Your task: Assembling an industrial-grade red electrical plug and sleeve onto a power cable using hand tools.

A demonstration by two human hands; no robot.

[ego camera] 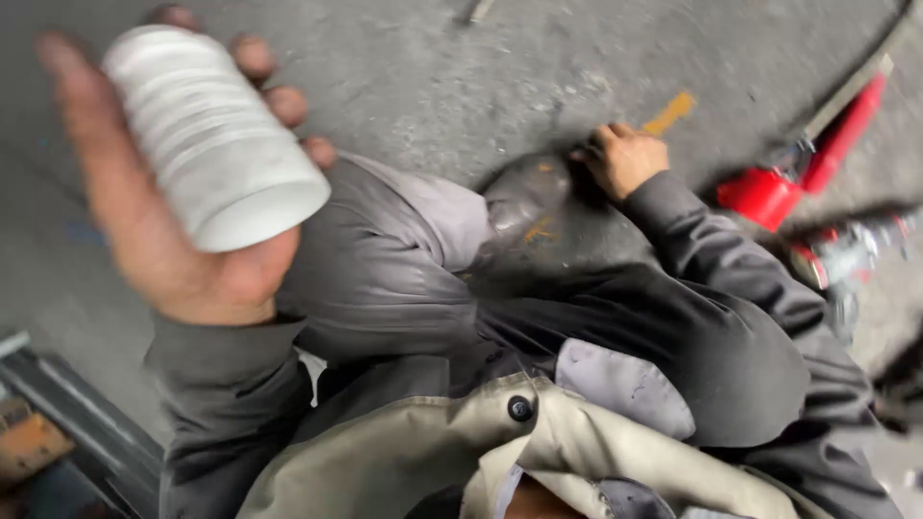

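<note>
Seen from above, blurred by motion. Left hand (173, 192) raised at about ten o'clock in the view, palm up, wrapped around a pale grey ribbed cylinder (213, 135); thumb along its left side, fingertips (288, 104) curling over the far side, flat end of the cylinder pointing toward four o'clock. Cylinder well clear of the floor, above a bent knee in grey trousers (385, 259). Right hand (625, 159) down at about one o'clock, knuckles bent, resting on the concrete floor (461, 77) just beside the dark toe of a worn shoe (524, 197); grip hard to judge there, possibly pinching something at the shoe's edge, too smeared to tell. Dark sleeve (731, 288) running from that hand back toward five o'clock. Beige jacket (433, 452) with a black button (520, 408) at six o'clock. Red jack-like tool (798, 173) with a long handle lying at three o'clock, well apart from both hands. Short orange mark (670, 112) on the floor near the right hand, at its one o'clock. Dark metal rail (87, 432) at eight o'clock.
</note>
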